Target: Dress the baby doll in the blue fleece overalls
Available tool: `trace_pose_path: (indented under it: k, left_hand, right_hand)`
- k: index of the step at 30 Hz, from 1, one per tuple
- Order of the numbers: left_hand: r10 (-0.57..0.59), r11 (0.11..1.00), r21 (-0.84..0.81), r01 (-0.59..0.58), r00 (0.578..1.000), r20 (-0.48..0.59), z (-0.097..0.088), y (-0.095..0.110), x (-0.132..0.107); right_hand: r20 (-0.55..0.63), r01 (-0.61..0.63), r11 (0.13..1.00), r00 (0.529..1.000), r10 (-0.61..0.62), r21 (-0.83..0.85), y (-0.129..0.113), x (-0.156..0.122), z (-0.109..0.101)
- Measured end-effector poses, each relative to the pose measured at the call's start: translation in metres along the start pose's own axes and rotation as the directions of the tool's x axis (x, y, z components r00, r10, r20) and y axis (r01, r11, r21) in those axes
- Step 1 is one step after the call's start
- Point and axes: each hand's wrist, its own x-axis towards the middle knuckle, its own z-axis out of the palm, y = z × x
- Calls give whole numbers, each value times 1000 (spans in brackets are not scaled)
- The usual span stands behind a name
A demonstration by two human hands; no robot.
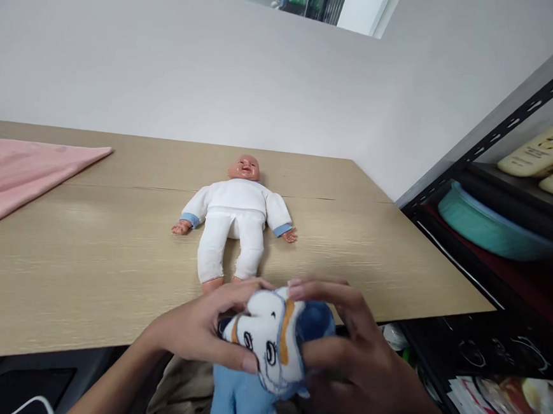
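A blue and white plush toy (266,334) with a stitched cartoon face and orange bands is held between my hands, just off the table's front edge. My left hand (194,331) grips it from the left, thumb across the face and fingers behind. On the other side my right hand (358,354) has its fingers bent around the toy's dark blue part, with fingertips touching the top. The toy's light blue body hangs below, partly out of frame. Beyond it a baby doll (236,213) in a white outfit with blue cuffs lies on its back, arms spread.
The doll lies on a light wooden table (99,269). A pink cloth (20,177) covers the table's left side. At right stands a dark shelf with a teal basin (495,227) and cream bottles (544,148). A white wall (196,67) rises behind the table.
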Motion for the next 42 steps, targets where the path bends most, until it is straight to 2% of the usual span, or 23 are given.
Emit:
trace_pose_path:
  k: [2, 4, 6, 8, 10, 12, 14, 15, 17, 20, 22, 24, 26, 27, 29, 31, 32, 34, 36, 39, 40, 42]
  left_hand:
    - [-42, 998, 31, 46, 993, -114, -5, 6, -2]
    - [-73, 985, 133, 109, 966, -250, -9, 13, -9]
    - [-49, 960, 241, 141, 935, -350, -13, 19, -16]
    - [7, 937, 324, 127, 924, -382, -17, 24, -22]
    - [94, 919, 392, 47, 938, -334, -20, 28, -25]
    - [184, 897, 436, -67, 955, -232, -21, 32, -28]
    - [233, 881, 448, -153, 964, -128, -21, 36, -30]
    - [214, 885, 440, -153, 972, -92, -19, 38, -31]
    - [108, 913, 403, -65, 991, -84, -16, 40, -33]
    - [3, 936, 351, 43, 991, -130, -14, 41, -37]
    - [99, 914, 402, -47, 989, -108, -15, 41, -41]
    - [172, 872, 476, -113, 982, -81, -18, 42, -45]
    - [111, 844, 535, -34, 987, -113, -22, 42, -51]
    - [23, 833, 550, 59, 990, -141, -24, 41, -53]
    - [-175, 793, 558, 244, 969, -175, -27, 38, -58]
    - [-294, 779, 539, 322, 946, -139, -31, 32, -63]
    - [-313, 794, 512, 328, 942, -117, -32, 29, -65]
    - [-316, 839, 427, 339, 940, -125, -33, 21, -69]
    - [-311, 885, 309, 347, 936, -163, -33, 14, -72]
    - [-341, 914, 148, 378, 912, -226, -33, 8, -74]
    - [-346, 912, 132, 390, 900, -267, -33, 7, -75]
    - [-323, 905, 165, 391, 887, -331, -34, 9, -73]
  right_hand:
    - [-32, -96, 993, 995, 99, 64, 3, 4, -3]
    - [-48, -177, 977, 982, 184, 119, 6, 7, -5]
    - [-42, -215, 966, 974, 223, 144, 10, 9, -4]
    - [-23, -232, 960, 971, 238, 155, 13, 12, -3]
    - [11, -271, 948, 962, 273, 164, 15, 14, -2]
    - [11, -305, 943, 952, 306, 130, 17, 16, 0]
    - [-17, -269, 962, 963, 270, 41, 19, 20, 1]
    - [-13, -223, 975, 975, 222, -11, 19, 22, 1]
    - [75, -126, 990, 989, 130, -63, 21, 29, 2]
    - [315, -77, 997, 947, 64, 27, 24, 37, 5]
    - [400, -60, 997, 916, 36, 48, 27, 39, 10]
    - [394, -23, 1000, 919, 16, 12, 30, 38, 13]
    - [314, -14, 1000, 949, 15, -5, 30, 37, 15]
    - [273, -33, 999, 962, 26, 22, 30, 37, 14]
    - [206, -84, 987, 977, 54, 138, 26, 36, 11]
    - [157, -181, 956, 977, 147, 230, 23, 37, 7]
    - [142, -252, 938, 964, 223, 237, 22, 37, 5]
    - [176, -414, 893, 906, 385, 177, 24, 41, 1]
    - [308, -514, 849, 833, 461, 121, 30, 47, -2]
    - [551, -561, 809, 737, 391, 177, 42, 58, -1]
    - [590, -570, 789, 726, 354, 228, 45, 61, 1]
    - [590, -573, 739, 750, 299, 353, 49, 65, 6]
